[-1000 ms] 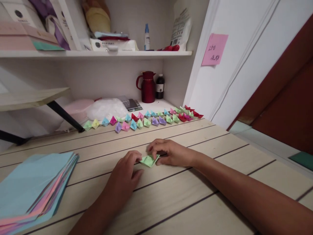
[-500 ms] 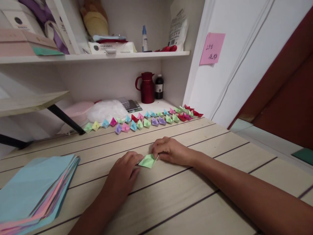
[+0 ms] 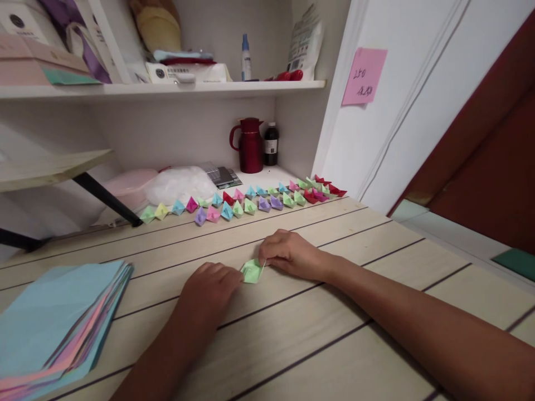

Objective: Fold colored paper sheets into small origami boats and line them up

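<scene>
A small folded light green paper [image 3: 252,272] sits between my two hands, low over the wooden tabletop [image 3: 292,334]. Its left corner is pinched in the fingers of my left hand [image 3: 211,287]. My right hand [image 3: 290,253] grips the opposite corner, the fingers curled over it. The shape resembles the small folded paper boats [image 3: 251,207] standing in two rows along the back of the table. My fingertips partly hide both ends of the paper.
On the left lies a stack of coloured paper sheets [image 3: 62,312], light blue on top. Behind the boats stand a dark red jug [image 3: 251,147] and a dark bottle [image 3: 271,146]. A black metal bracket [image 3: 106,197] slants down at the left, and a pink note [image 3: 365,77] hangs on the wall.
My left hand has turned slightly, and its thumb is now less visible. The green paper remains held between both hands. The view has shifted a little.
</scene>
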The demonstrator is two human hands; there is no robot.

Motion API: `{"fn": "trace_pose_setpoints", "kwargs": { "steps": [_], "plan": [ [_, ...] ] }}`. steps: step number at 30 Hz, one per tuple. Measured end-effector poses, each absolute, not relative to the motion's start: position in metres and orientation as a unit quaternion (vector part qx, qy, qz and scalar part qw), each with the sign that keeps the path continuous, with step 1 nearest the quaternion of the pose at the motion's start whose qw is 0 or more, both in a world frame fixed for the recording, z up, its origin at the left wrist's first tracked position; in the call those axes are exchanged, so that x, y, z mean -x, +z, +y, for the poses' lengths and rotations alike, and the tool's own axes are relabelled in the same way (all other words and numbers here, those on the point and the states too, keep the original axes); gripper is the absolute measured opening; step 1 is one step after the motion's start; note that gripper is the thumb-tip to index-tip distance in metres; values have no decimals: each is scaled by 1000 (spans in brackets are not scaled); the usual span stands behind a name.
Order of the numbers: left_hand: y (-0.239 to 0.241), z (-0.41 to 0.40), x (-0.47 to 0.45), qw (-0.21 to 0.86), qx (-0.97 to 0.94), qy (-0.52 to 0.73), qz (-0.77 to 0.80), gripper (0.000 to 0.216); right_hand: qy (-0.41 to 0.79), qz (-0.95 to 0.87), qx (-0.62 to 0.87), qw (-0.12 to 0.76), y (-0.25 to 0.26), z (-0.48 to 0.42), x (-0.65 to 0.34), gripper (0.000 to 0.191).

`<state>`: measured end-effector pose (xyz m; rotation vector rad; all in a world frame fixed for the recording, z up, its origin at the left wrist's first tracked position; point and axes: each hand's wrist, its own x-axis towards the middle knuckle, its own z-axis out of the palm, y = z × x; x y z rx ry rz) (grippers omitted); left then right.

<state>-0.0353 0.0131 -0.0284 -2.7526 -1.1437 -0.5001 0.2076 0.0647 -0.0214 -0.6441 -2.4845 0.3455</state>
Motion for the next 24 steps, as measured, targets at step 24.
{"fn": "trace_pose_setpoints", "kwargs": {
  "steps": [24],
  "plan": [
    [-30, 12, 29, 92, 918, -156, -352, 22, 140, -890, 303, 311, -23, 48, -190, 16]
  ]
}}
